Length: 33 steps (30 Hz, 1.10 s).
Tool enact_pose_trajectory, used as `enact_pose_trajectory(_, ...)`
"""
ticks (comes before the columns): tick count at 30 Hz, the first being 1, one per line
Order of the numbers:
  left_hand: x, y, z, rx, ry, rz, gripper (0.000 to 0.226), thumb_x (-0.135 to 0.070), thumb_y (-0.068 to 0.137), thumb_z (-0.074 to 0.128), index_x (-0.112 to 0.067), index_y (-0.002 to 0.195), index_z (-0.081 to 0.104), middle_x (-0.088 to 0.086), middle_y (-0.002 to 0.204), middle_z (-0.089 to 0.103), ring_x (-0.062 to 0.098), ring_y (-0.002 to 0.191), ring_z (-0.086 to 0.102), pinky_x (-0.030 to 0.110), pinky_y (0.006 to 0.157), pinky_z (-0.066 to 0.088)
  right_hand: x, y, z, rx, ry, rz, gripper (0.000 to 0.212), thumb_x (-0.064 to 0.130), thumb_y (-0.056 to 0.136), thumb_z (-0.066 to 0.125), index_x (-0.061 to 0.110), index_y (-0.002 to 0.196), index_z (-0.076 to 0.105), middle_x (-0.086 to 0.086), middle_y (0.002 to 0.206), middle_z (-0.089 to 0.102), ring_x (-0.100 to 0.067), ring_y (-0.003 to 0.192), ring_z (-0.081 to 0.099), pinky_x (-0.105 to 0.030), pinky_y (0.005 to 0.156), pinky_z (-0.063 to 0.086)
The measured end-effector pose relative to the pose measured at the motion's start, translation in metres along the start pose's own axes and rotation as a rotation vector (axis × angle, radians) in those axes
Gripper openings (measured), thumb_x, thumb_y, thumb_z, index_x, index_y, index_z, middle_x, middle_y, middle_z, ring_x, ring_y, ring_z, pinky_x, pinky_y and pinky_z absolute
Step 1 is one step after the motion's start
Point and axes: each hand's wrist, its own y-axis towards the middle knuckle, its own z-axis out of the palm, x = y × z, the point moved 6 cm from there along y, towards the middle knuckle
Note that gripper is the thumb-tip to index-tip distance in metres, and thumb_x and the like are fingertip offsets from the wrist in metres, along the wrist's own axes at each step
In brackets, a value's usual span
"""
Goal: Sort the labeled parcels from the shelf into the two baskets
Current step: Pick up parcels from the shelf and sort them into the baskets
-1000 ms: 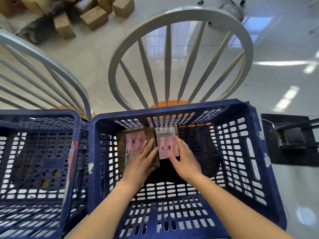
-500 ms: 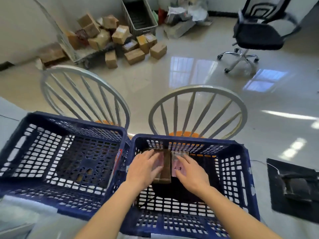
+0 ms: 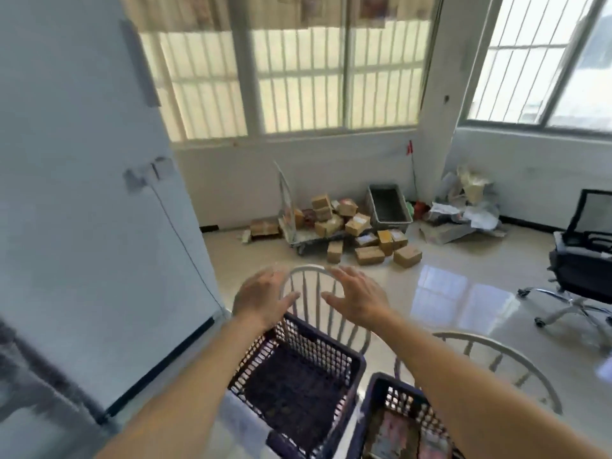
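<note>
1. We saw the parcels (image 3: 402, 437) lying in the right basket (image 3: 381, 392) at about 5 o'clock of the frame, pink labels blurred, tucked under the right forearm and cut off by the bottom edge.
2. The left basket (image 3: 359, 357) stood just beside it at 6 o'clock, its dark blue slotted rim almost touching the right basket's rim; its floor looked dark and we could not tell what lay on it.
3. Our left hand (image 3: 261, 298) hung in the air above the left basket's far rim, fingers spread and relaxed, holding nothing.
4. Our right hand (image 3: 356, 294) hung near it toward 3 o'clock, palm down, fingers loosely spread, also holding nothing; a narrow gap lay between the two thumbs.
5. A white spindle-back chair (image 3: 308, 271) rose behind the left basket, its curved top rail between our hands; a second chair back (image 3: 503, 356) curved behind the right basket.
6. At 9 o'clock a pale wall (image 3: 82, 193) ran close along the left basket's side.
7. Toward 12 o'clock glossy floor (image 3: 440, 293) opened wide as far as a heap of cardboard boxes (image 3: 357, 233) and a grey bin (image 3: 389, 207) under the barred window.
8. At 3 o'clock an office chair (image 3: 583, 260) stood well apart.
</note>
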Motion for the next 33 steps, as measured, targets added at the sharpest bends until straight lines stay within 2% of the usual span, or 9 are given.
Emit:
enact_pose_trajectory(3,0.074,-0.052,-0.104,-0.129,0.048,-0.113,0.063,-0.057,0.096,0.053,-0.026,0.15,0.042,-0.001,0.154,0.044,0.023,0.135,0.047,0.039,0.108,0.041,0.125,0.003,-0.038,-0.052,-0.03,-0.162,0.068,0.061,0.098,0.051,0.037,0.158,0.028,0.005,0.163,0.034,-0.021,0.142,0.042,-0.04,0.103,0.048)
enact_pose_trajectory(8,0.194,-0.172,-0.246,-0.283,0.053,-0.309,0.075,-0.068,0.094,0.043,-0.028,0.156,0.03,-0.005,0.165,0.021,0.018,0.15,0.025,0.042,0.117,0.032,0.328,-0.03,-0.071,-0.092,0.024,-0.389,0.071,0.066,0.097,0.048,0.04,0.159,0.025,0.01,0.165,0.03,-0.021,0.148,0.036,-0.039,0.111,0.038)
enact_pose_trajectory(13,0.281,-0.319,-0.36,-0.391,0.118,-0.487,0.082,-0.071,0.092,0.046,-0.031,0.159,0.022,-0.009,0.166,0.016,0.017,0.151,0.021,0.042,0.118,0.029,0.513,-0.09,-0.077,-0.107,0.114,-0.593,0.075,0.076,0.094,0.04,0.043,0.159,0.023,0.01,0.166,0.028,-0.02,0.15,0.032,-0.04,0.116,0.033)
enact_pose_trajectory(16,0.321,-0.408,-0.413,-0.468,0.145,-0.588,0.081,-0.071,0.091,0.048,-0.031,0.158,0.025,-0.009,0.165,0.02,0.014,0.151,0.022,0.038,0.119,0.026,0.605,-0.133,-0.075,-0.109,0.149,-0.714,0.074,0.076,0.094,0.04,0.042,0.159,0.025,0.01,0.165,0.031,-0.019,0.149,0.034,-0.039,0.116,0.034)
enact_pose_trajectory(19,0.358,-0.493,-0.453,-0.561,0.152,-0.707,0.076,-0.07,0.091,0.048,-0.034,0.156,0.03,-0.01,0.163,0.026,0.012,0.149,0.026,0.037,0.117,0.03,0.687,-0.179,-0.07,-0.076,0.166,-0.831,0.074,0.073,0.095,0.042,0.04,0.159,0.025,0.01,0.164,0.034,-0.02,0.146,0.039,-0.037,0.114,0.037)
enact_pose_trajectory(25,0.403,-0.635,-0.499,-0.624,0.181,-0.893,0.07,-0.061,0.095,0.05,-0.031,0.155,0.032,-0.005,0.16,0.033,0.02,0.144,0.037,0.037,0.108,0.042,0.814,-0.262,-0.044,0.004,0.224,-0.998,0.069,0.072,0.096,0.041,0.043,0.157,0.027,0.013,0.163,0.033,-0.018,0.145,0.04,-0.038,0.112,0.039)
enact_pose_trajectory(29,0.434,-0.699,-0.51,-0.685,0.168,-0.962,0.07,-0.06,0.095,0.052,-0.03,0.155,0.032,-0.007,0.155,0.041,0.02,0.135,0.046,0.036,0.097,0.046,0.876,-0.292,-0.02,0.069,0.238,-1.051,0.069,0.072,0.096,0.04,0.042,0.157,0.027,0.013,0.163,0.032,-0.019,0.144,0.041,-0.043,0.111,0.042)
enact_pose_trajectory(33,0.474,-0.74,-0.518,-0.698,0.184,-1.032,0.07,-0.063,0.094,0.05,-0.032,0.154,0.032,-0.007,0.149,0.047,0.018,0.129,0.051,0.037,0.092,0.05,0.937,-0.304,0.005,0.105,0.245,-1.106,0.069,0.074,0.095,0.039,0.043,0.156,0.026,0.012,0.164,0.032,-0.019,0.144,0.041,-0.044,0.11,0.044)
